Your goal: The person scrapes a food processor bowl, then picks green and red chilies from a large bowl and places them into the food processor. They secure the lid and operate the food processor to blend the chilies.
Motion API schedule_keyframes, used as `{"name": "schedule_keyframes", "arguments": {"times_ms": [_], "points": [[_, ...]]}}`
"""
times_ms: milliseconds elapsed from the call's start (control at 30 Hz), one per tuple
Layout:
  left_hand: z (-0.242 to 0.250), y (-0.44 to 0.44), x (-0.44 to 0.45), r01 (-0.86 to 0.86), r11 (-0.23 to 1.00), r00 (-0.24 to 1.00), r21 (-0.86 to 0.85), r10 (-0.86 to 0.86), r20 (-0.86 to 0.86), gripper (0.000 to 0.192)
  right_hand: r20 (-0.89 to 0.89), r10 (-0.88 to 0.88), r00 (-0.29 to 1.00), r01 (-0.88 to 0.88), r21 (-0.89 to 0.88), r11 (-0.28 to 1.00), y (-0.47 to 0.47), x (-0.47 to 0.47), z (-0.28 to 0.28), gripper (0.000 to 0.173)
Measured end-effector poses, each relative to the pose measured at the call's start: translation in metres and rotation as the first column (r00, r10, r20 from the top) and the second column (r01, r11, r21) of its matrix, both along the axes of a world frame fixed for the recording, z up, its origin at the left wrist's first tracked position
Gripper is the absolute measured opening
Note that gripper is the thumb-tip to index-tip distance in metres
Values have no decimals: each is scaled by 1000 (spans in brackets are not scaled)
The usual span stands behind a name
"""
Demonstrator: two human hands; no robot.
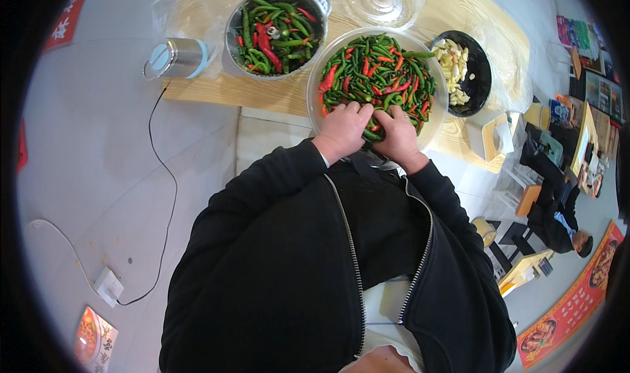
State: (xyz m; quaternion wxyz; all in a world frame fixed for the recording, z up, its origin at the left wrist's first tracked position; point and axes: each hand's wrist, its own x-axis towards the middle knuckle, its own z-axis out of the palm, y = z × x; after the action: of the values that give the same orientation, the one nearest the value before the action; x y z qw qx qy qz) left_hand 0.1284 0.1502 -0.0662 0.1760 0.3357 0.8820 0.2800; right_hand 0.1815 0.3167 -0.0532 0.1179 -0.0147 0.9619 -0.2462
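Note:
A large translucent basin (438, 122) full of small green and red chili peppers (379, 73) sits at the table's near edge. Over its near side, my left hand (345, 131) and my right hand (397, 136) are close together with curled fingers. Green chilies show between and below the hands. The fingertips are partly hidden, so any chili pinched there cannot be made out. Left of the basin stands a grey metal pot (230, 53) of larger green and red peppers with a whitish piece on top. Right of it, a black bowl (485, 85) holds peeled garlic cloves (452, 60).
A clear lid (379, 1) lies behind the basin on the wooden table (290, 97). A steel container with a light-blue lid (179, 58) stands left; a black cable (172, 176) runs to a white power socket (108, 285). A tissue box (485, 134) stands right. Farther right, a person (553, 215) sits.

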Motion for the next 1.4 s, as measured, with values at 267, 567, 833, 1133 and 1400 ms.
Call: {"name": "schedule_keyframes", "arguments": {"times_ms": [267, 567, 833, 1133, 1400], "points": [[31, 9, -5, -85, 959, 995, 269, 93, -18, 56, -100, -12, 995, 8, -37, 999, 10, -12, 60, 51], [51, 13, -9, -73, 923, 995, 379, 93, -34, 59, -146, 13, 989, -5, 57, 998, 11, -14, 93, 51], [70, 6, -28, -91, 899, 980, 428, 157, -121, 48, -162, 68, 984, -47, 135, 990, -2, -38, 123, 52], [87, -74, -109, -295, 840, 879, 455, 425, -215, 48, -282, 263, 923, -244, 101, 964, -72, -150, 129, 46], [35, -125, -152, -495, 823, 819, 279, 549, -166, 57, -175, 413, 894, -415, 28, 910, -121, -226, 62, 58]]}}
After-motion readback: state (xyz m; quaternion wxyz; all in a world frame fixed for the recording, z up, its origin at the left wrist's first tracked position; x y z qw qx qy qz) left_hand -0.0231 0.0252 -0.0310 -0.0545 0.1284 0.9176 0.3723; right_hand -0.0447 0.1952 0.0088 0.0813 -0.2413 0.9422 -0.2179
